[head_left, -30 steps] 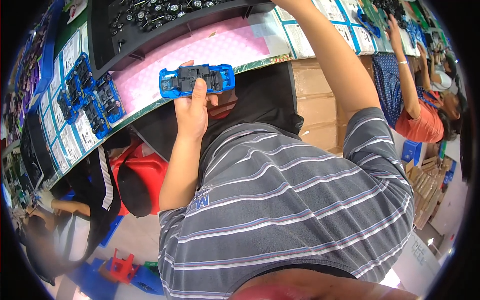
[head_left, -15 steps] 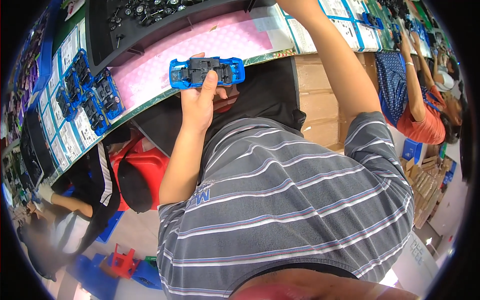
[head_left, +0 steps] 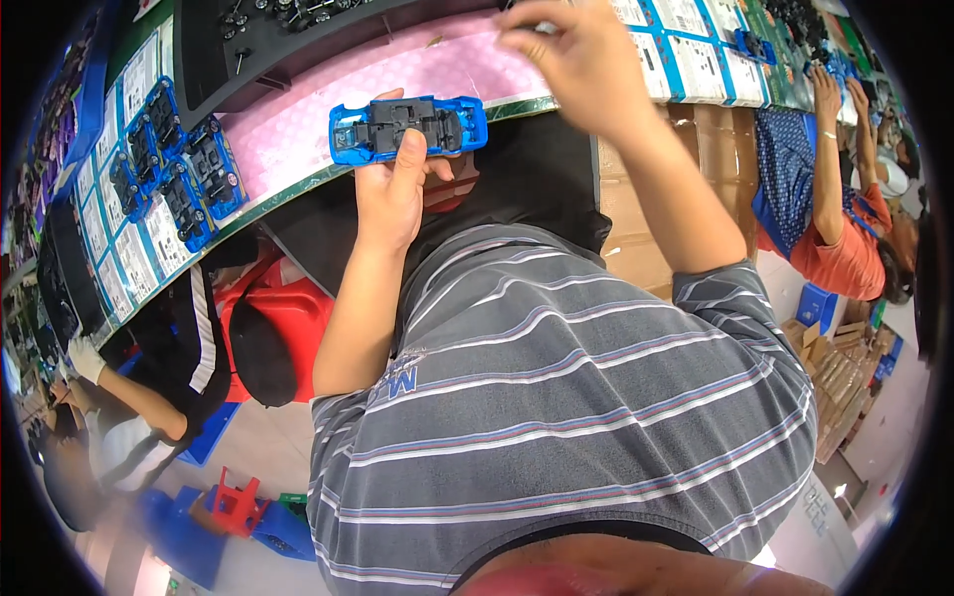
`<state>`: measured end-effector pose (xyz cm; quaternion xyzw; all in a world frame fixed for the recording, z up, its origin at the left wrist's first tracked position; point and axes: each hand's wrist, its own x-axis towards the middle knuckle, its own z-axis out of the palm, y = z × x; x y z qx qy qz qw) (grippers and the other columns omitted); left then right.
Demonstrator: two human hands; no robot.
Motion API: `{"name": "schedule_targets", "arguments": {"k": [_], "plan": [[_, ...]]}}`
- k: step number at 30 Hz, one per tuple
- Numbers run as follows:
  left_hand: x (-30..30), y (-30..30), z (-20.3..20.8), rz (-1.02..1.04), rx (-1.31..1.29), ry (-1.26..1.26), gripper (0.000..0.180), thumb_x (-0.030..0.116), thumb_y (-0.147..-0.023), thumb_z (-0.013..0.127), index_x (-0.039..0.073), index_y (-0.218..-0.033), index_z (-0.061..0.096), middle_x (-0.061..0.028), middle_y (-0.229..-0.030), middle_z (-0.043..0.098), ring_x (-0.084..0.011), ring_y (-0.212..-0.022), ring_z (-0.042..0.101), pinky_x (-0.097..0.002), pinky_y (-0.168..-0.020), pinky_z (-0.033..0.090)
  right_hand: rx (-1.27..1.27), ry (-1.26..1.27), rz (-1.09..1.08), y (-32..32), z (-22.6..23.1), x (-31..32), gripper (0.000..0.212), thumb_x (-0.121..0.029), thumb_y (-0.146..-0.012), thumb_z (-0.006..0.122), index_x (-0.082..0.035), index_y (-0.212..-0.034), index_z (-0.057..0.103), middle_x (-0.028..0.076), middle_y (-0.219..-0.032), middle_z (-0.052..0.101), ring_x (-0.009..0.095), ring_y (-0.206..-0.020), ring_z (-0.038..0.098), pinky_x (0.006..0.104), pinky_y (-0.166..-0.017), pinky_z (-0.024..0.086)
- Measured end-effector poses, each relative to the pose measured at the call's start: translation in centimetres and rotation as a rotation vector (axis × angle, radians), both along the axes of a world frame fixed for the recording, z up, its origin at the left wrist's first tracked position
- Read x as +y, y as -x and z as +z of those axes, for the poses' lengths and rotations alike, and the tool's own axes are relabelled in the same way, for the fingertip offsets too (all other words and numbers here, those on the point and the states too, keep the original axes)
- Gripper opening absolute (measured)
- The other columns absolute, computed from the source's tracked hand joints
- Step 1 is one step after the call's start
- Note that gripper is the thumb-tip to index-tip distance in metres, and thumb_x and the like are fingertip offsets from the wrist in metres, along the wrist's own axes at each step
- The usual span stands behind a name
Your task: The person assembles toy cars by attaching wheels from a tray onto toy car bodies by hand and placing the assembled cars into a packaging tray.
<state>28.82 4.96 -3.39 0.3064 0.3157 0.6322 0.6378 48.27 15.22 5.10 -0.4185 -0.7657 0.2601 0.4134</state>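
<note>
My left hand (head_left: 391, 199) is closed round a blue toy car body (head_left: 457, 127), its thumb across the black inner side, which faces up. The car lies level above the table's front edge. To its right, my right hand (head_left: 586, 70) is raised over the pink mat with thumb and fingers bent together. Whatever is between those fingertips is too small to make out. Left of the mat, several more blue toy car bodies (head_left: 181, 204) rest close together, their black insides showing.
A black tray (head_left: 288, 65) with small wheels on axles (head_left: 308, 15) stands behind the pink mat (head_left: 283, 144). White boxes (head_left: 686, 60) line the table to the right, with another blue car (head_left: 753, 46) on them. A person in orange (head_left: 845, 253) works at the right, another person (head_left: 129, 437) at the left.
My right hand has come back from the far edge of the view toward me, and its fingers are now in sight. My left hand holds the car in nearly the same place.
</note>
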Motion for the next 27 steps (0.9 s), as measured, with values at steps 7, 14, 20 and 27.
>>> {"name": "schedule_targets", "arguments": {"k": [7, 14, 20, 27], "plan": [[0.0, -1.4, -0.5, 0.081, 0.065, -0.013, 0.060, 0.036, -0.099, 0.059, 0.004, -0.143, 0.034, -0.0138, -0.122, 0.057, -0.0220, -0.099, 0.064, -0.0325, -0.071, 0.054, -0.119, 0.039, 0.229, 2.1, -1.7, -4.6, 0.068, -0.013, -0.066, 0.086, -0.006, -0.127, 0.057, 0.014, -0.115, 0.064, 0.031, -0.106, 0.063, 0.0374, -0.091, 0.050], [-0.3, -0.5, -0.9, 0.032, 0.017, -0.027, 0.055, 0.025, -0.097, 0.064, 0.002, -0.139, 0.037, -0.0106, -0.114, 0.060, -0.0185, -0.096, 0.063, -0.0314, -0.070, 0.055, -0.018, -0.055, 0.245, 1.6, -1.0, -2.9, 0.068, -0.021, -0.062, 0.089, -0.004, -0.120, 0.059, 0.015, -0.108, 0.064, 0.030, -0.101, 0.063, 0.0360, -0.087, 0.051], [-0.4, -0.3, -0.5, 0.038, 0.030, -0.061, 0.055, 0.029, -0.100, 0.059, 0.003, -0.141, 0.035, -0.0140, -0.114, 0.062, -0.0223, -0.090, 0.066, -0.0302, -0.064, 0.053, -0.596, -0.118, -0.155, -0.7, 4.2, 10.2, 0.035, -0.020, -0.076, 0.079, 0.001, -0.101, 0.069, 0.020, -0.096, 0.068, 0.035, -0.088, 0.067, 0.0404, -0.078, 0.054], [-0.6, -0.2, -0.6, 0.075, -0.016, -0.024, 0.055, 0.026, -0.098, 0.063, 0.003, -0.140, 0.036, -0.0129, -0.112, 0.062, -0.0206, -0.092, 0.066, -0.0289, -0.063, 0.054, -0.890, -0.103, -0.089, 2.2, 2.6, 14.6, 0.035, -0.020, -0.071, 0.081, -0.003, -0.100, 0.070, 0.023, -0.092, 0.069, 0.040, -0.094, 0.066, 0.0454, -0.081, 0.053]]}}
